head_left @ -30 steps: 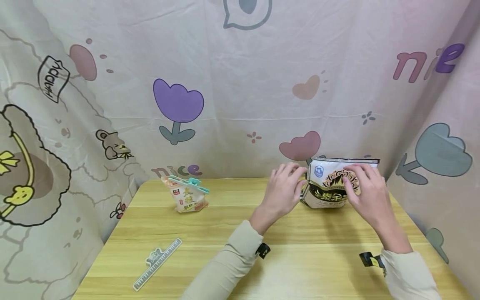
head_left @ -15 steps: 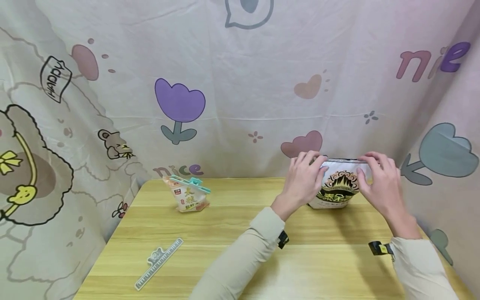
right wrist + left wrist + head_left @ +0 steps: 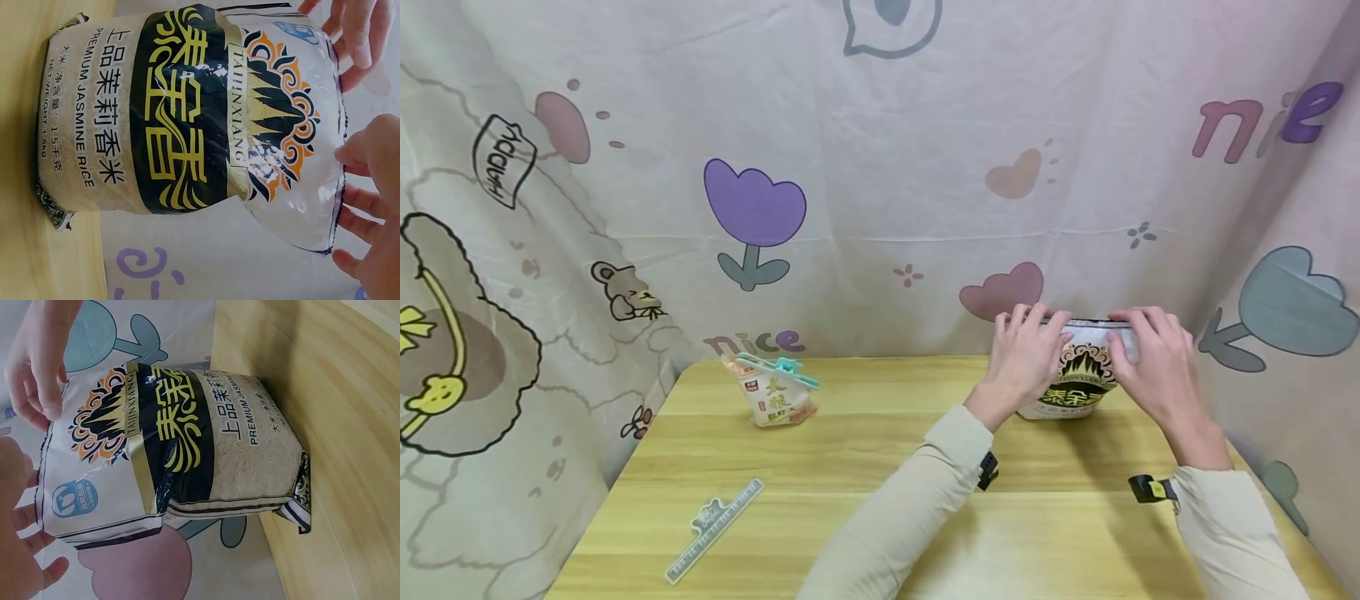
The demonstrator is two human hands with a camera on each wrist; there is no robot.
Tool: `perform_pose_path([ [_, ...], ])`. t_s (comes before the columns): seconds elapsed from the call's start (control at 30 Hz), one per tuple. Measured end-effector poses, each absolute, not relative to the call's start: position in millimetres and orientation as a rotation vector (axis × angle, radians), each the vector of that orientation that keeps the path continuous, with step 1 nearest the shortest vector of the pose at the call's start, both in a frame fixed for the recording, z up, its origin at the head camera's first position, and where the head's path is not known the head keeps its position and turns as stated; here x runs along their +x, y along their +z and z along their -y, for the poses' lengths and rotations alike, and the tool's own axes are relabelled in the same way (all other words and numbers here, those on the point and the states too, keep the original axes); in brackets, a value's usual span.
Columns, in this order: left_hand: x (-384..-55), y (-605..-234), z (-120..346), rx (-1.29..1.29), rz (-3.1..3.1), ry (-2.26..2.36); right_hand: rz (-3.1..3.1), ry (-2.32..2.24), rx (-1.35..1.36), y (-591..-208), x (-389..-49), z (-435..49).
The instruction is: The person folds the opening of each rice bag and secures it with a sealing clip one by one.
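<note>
A bag of jasmine rice (image 3: 1081, 379) stands upright near the back right of the table. White at the top, it has a black band, gold characters and a clear lower part showing grains. My left hand (image 3: 1024, 358) pinches the left part of its top edge, thumb in front and fingers behind. On the right part of that edge, my right hand (image 3: 1159, 362) pinches likewise, its thumb on the front face. The right wrist view shows the bag's front (image 3: 181, 112) and flat top seam close up. In the left wrist view, the bag's left side (image 3: 175, 444) faces me.
A smaller rice bag (image 3: 773, 400) with a teal clip (image 3: 786, 367) across its top stands at the back left. A grey bear-shaped clip with a piano-key bar (image 3: 715, 529) lies on the front left of the wooden table (image 3: 850, 467). A patterned curtain (image 3: 880, 167) hangs behind.
Both hands have moved from beside and in front of the rice bag up to its top edge and taken hold of it. The left hand has shifted right.
</note>
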State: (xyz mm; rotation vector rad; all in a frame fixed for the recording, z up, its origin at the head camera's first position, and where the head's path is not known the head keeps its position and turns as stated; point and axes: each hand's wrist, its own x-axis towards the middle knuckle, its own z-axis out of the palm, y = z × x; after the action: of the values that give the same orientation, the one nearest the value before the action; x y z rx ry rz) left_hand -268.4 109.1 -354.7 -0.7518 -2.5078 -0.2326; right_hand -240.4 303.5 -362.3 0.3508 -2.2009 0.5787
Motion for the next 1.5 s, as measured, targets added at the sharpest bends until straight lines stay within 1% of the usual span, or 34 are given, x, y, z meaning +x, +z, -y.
perform_pose_path([
  [0.27,-271,-350,-113,-0.763,2.398,-0.209,2.177,0.565,0.397,-361,-241,-299],
  [0.5,-270,-343,-111,-0.785,2.453,-0.217,2.153,0.539,0.434,-359,-242,-294],
  [0.77,-272,-349,-103,-0.805,2.497,-0.289,2.121,0.498,0.444,-364,-245,-281],
  [1.03,-268,-357,-90,-0.808,2.472,-0.311,2.105,0.515,0.43,-370,-245,-264],
  [1.3,-262,-358,-63,-0.8,2.421,-0.318,2.107,0.567,0.456,-370,-242,-238],
  [1.5,-256,-358,-44,-0.846,2.384,-0.316,2.073,0.63,0.453,-372,-234,-221],
])
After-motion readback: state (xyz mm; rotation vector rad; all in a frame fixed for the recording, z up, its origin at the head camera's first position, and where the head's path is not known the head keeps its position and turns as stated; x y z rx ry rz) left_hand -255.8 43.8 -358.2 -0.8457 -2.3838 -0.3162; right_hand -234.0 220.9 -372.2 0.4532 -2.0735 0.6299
